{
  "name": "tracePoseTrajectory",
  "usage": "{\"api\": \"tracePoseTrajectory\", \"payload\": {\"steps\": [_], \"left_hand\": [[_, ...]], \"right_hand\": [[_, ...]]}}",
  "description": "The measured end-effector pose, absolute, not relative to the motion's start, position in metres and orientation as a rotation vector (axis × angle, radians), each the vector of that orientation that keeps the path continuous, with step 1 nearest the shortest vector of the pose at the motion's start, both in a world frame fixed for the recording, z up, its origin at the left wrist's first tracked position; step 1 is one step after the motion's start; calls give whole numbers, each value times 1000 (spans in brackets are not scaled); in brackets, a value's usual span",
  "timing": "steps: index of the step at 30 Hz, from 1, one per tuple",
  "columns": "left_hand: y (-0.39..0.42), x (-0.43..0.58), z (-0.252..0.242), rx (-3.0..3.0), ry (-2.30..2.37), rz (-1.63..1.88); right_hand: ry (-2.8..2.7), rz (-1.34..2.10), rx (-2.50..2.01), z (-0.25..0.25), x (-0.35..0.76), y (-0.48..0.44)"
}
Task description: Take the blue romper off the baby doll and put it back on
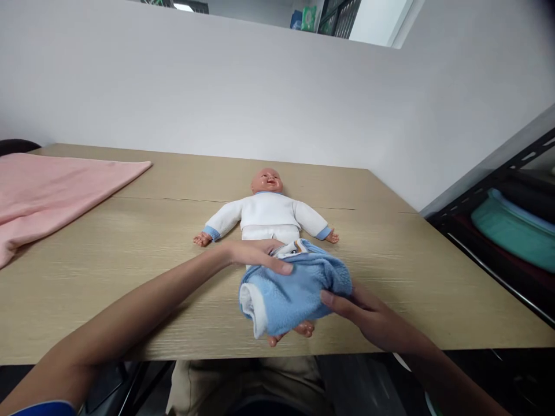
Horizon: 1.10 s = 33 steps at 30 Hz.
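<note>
1. light-blue fleece baby garment (299, 289), white-cuffed: held over the legs of the baby doll (269, 209), near the front edge of the wooden table (411, 277).
2. left hand (255, 252): thumb pressed on the garment's upper part, pinching cloth; remaining fingers mostly hidden, whether spread cannot be told.
3. right hand (368, 315): thumb pinching the garment's side; remaining fingers behind it, whether spread cannot be told.
4. step in hand, as judged: arranging the fleece by the legs; next move seems to call for a two-handed hold and an opened-out edge.
5. count: one garment; one doll, two doll feet (306, 329) showing below the fleece; two working hands; one pink cloth (56, 193), at left; one table.
</note>
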<state>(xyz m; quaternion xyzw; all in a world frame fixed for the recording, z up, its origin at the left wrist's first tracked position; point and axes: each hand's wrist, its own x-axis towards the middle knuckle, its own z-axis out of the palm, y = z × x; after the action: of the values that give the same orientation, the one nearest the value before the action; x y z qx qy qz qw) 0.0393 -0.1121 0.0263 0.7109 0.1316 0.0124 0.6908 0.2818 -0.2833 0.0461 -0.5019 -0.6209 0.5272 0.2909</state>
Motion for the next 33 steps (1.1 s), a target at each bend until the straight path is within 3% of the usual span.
{"api": "tracePoseTrajectory", "payload": {"steps": [6,18,24,26,31,33], "left_hand": [[-100,38,18,1669,100,-123],[-107,34,20,1437,356,-20],[-115,40,30,1615,149,-75],[-122,45,35,1728,172,-41],[-134,53,34,1865,440,52],[-137,54,31,1890,483,76]], "right_hand": [[-1745,1668,-1237,43,286,-275],[-1442,1546,-1263,9,288,-276],[-1517,1543,-1282,6,284,-277],[-1539,1426,-1345,13,276,-278],[-1641,703,-1618,31,264,-279],[-1710,607,-1745,37,265,-280]]}}
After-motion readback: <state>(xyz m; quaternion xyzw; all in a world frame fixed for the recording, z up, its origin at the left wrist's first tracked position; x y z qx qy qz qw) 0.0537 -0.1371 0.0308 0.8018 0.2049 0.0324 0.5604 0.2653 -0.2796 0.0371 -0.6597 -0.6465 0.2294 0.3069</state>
